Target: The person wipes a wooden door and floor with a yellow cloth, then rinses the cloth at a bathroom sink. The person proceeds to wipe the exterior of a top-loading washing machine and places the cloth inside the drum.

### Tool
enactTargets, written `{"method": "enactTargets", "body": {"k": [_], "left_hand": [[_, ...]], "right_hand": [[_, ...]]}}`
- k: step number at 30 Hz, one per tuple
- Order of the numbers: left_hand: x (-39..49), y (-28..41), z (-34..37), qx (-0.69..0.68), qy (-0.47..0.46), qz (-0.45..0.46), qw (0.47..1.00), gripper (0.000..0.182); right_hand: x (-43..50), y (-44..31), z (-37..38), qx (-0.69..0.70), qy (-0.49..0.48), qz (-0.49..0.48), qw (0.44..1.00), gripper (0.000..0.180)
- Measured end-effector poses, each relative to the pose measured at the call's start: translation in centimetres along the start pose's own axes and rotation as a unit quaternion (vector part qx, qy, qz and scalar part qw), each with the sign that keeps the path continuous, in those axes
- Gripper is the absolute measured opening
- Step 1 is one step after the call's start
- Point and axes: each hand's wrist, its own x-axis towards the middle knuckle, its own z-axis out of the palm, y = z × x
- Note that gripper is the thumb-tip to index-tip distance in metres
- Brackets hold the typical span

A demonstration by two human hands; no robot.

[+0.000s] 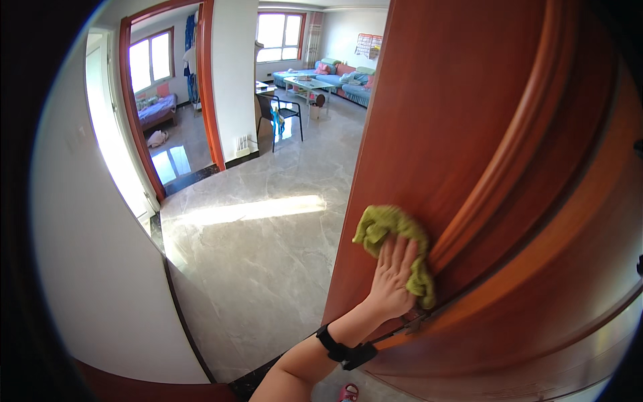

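My left hand [393, 284] lies with its back towards me, pressing a crumpled green cloth [389, 221] against a reddish-brown wooden door [442, 125]. The cloth bunches above the fingers and down their right side, beside the door's curved raised moulding [507, 130]. A black band with a small dark device [346, 349] is around the wrist. Just below the hand is a metal door handle or lock part [414, 321], partly hidden. My right hand is out of view.
Grey marble-look floor [251, 271] stretches left of the door. A white wall [110, 281] and an orange-red door frame [208, 90] stand at the left. Farther back are a black chair [289, 113], a glass table [309, 83] and a blue sofa [329, 80]. A pink shoe [349, 392] shows below.
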Motion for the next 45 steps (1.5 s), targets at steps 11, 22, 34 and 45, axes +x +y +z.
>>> {"method": "enactTargets", "body": {"k": [11,22,34,45], "left_hand": [[3.7,0.8,-2.5,0.109,-0.115,-0.023,0.987,0.086],[23.2,14.0,-5.9,0.054,0.004,0.053,0.997,0.088],[-17.5,-5.8,-0.4,0.057,-0.286,-0.125,0.948,0.059],[-16.8,-14.2,-18.4,-0.671,-0.208,-0.575,0.419,0.033]], "right_hand": [[-5.4,-2.2,2.2,0.008,0.046,0.017,0.999,0.019],[-9.7,1.3,6.2,0.094,0.124,0.067,0.985,0.021],[-13.4,0.3,12.5,0.114,0.119,0.066,0.984,0.021],[-13.7,-5.9,21.3,0.221,0.071,0.038,0.972,0.019]]}}
